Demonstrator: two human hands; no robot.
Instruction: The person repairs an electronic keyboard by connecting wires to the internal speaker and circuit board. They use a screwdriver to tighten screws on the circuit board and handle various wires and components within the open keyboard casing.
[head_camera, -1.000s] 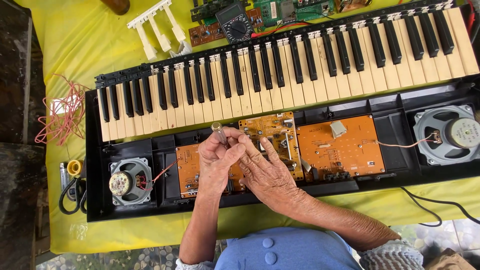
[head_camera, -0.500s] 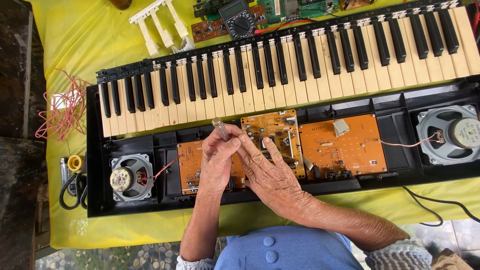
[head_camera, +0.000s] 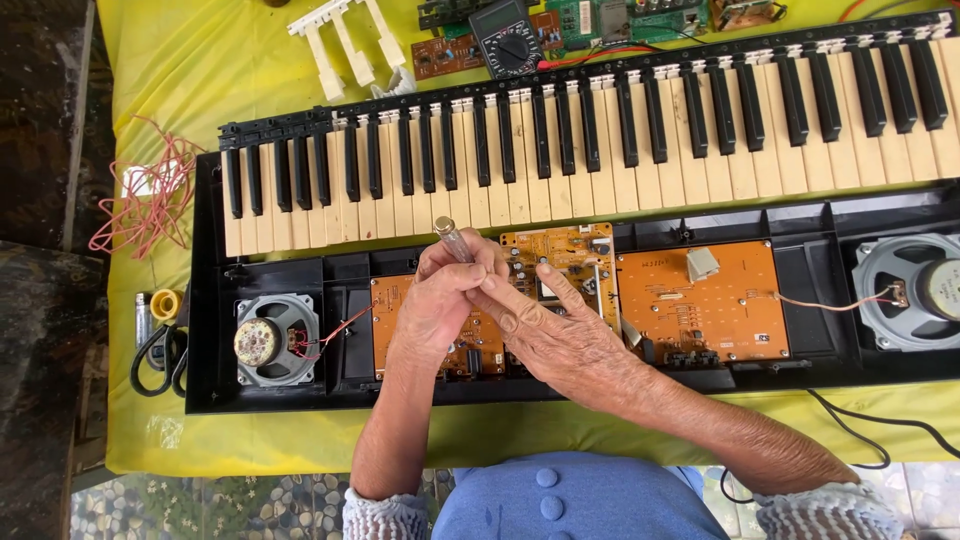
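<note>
An opened electronic keyboard (head_camera: 600, 140) lies on a yellow cloth, its orange circuit boards (head_camera: 700, 305) exposed. My left hand (head_camera: 435, 305) is closed around a slim tool with a clear handle and a metal cap (head_camera: 445, 232), held upright over the left orange board (head_camera: 395, 300). My right hand (head_camera: 550, 335) lies beside it, its fingers spread and touching the left hand's fingers and the tool's lower part. The tool's tip is hidden behind my hands.
Round speakers sit at the left (head_camera: 272, 340) and right (head_camera: 915, 290) ends of the black case. A multimeter (head_camera: 508, 35), loose boards and white key parts (head_camera: 345, 40) lie behind the keys. Red wire (head_camera: 150, 195) and scissors (head_camera: 160, 345) are at the left.
My hands stay over the left board, still on the tool. The view has shifted slightly, so the keyboard sits a little further right in the frame.
</note>
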